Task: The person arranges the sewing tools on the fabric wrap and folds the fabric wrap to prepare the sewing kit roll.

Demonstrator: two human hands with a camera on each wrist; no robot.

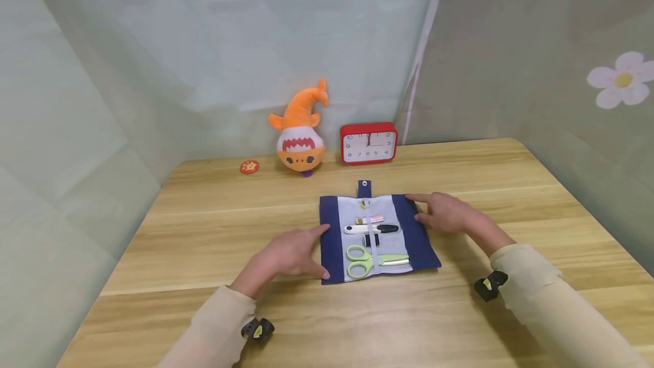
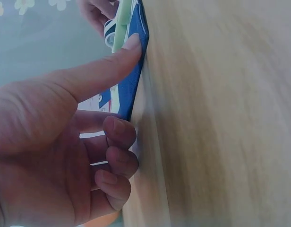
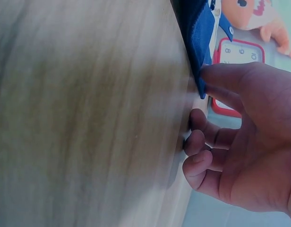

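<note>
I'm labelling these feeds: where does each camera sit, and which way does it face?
Head: head-worn, facing forward and down at the pouch; left hand, right hand, sleeves show.
Left wrist: on that wrist, facing the pouch's edge; left hand, part of the right show.
Right wrist: on that wrist, facing the pouch's opposite edge; right hand shows.
Head and right wrist share red clock and orange plush.
</note>
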